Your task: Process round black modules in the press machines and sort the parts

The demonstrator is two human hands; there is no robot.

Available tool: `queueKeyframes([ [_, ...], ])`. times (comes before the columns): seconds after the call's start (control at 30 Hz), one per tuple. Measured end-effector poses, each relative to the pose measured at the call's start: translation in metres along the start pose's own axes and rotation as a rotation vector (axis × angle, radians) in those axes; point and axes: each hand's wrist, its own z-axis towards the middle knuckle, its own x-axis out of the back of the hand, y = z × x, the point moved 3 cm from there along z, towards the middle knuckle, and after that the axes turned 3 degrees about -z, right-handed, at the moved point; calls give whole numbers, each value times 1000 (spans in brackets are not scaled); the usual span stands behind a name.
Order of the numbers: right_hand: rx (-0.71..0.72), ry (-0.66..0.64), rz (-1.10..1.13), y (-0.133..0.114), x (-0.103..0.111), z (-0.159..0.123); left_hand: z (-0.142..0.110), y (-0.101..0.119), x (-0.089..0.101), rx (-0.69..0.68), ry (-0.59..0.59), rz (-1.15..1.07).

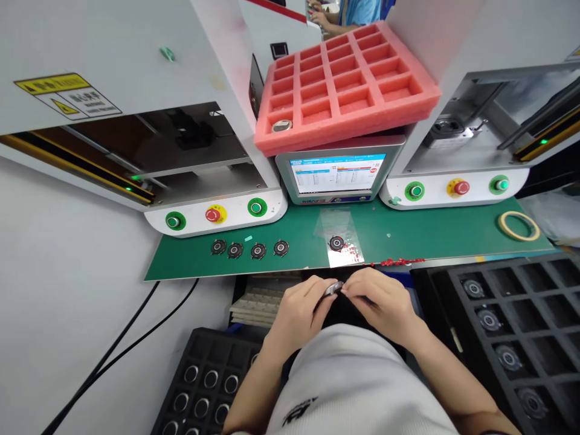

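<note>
Just in front of my body, my left hand (pixel 304 308) pinches a small silver and dark watch case (pixel 334 288) between thumb and fingers. My right hand (pixel 379 302) is closed, its thumb and fingertips pressed together at the case's right edge; the fingers cover part of it. Beyond my hands, a round black watch back (pixel 336 243) lies on a clear plastic sheet (pixel 345 260) dotted with small red pieces. Several more black watch backs (pixel 258 251) lie in a row at the left of the green bench top (pixel 299 229).
A pink foam tray (pixel 348 115) rests above a monitor (pixel 338 175), between two button-fronted machines. A tape roll (pixel 519 226) lies at right. Black trays with watch parts flank me: one at lower left (pixel 198 347), one at right (pixel 507 308). A co-worker's arm (pixel 333 27) shows behind.
</note>
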Motion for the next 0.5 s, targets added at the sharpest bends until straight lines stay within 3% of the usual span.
queueKeyframes([
  [0.1,-32,-39,161,5,-2,-10,-2,-5,3,99,102,-74],
  [0.17,-339,98,386,24,-2,-23,-5,-14,10,213,253,-118],
  [0.27,-921,527,593,67,-7,-59,-11,-28,18,359,422,-191],
  [0.33,-1088,695,618,90,-16,-82,-13,-34,18,403,429,-230],
  [0.5,-1268,868,628,123,-47,-119,-11,-36,9,383,335,-272],
])
